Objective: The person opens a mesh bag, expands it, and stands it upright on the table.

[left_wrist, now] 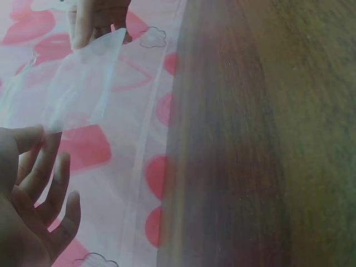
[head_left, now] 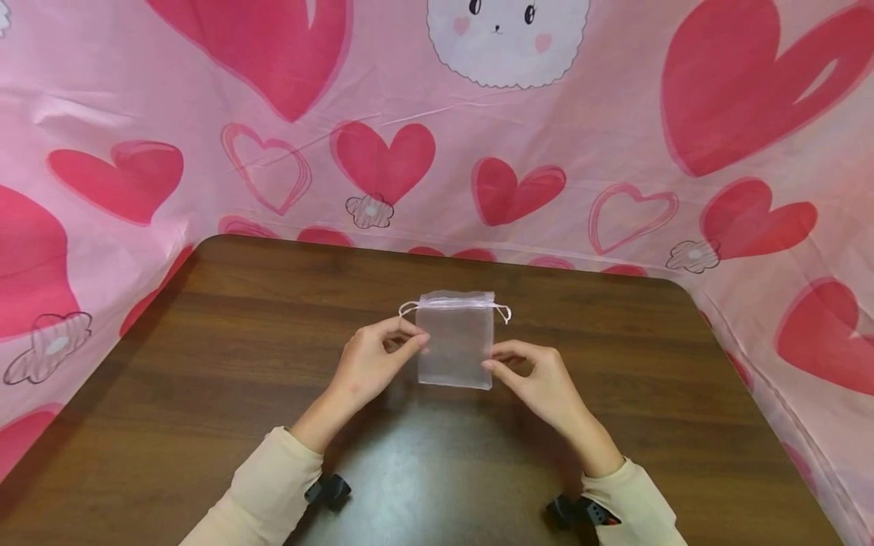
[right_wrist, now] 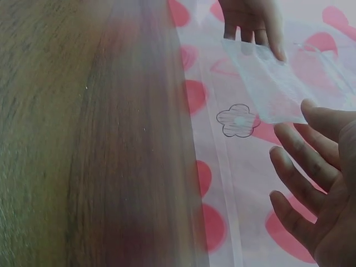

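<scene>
A small sheer white drawstring pouch (head_left: 455, 345) is held up between both hands, its gathered top and cord loops facing away from me. My left hand (head_left: 375, 356) pinches its left edge between thumb and fingers. On the opposite edge, lower down, my right hand (head_left: 542, 379) pinches the fabric the same way. The wrist views show the pouch (left_wrist: 83, 83) stretched flat and see-through, above the table. In the right wrist view, the other fingers of my right hand (right_wrist: 328, 167) spread loosely below the pouch.
A dark brown wooden table (head_left: 205, 409) lies beneath the hands. Pink cloth (head_left: 580, 121) printed with red hearts hangs around its back and sides. Black straps with small devices (head_left: 329, 491) sit at both wrists, by the cream sleeves (head_left: 262, 485).
</scene>
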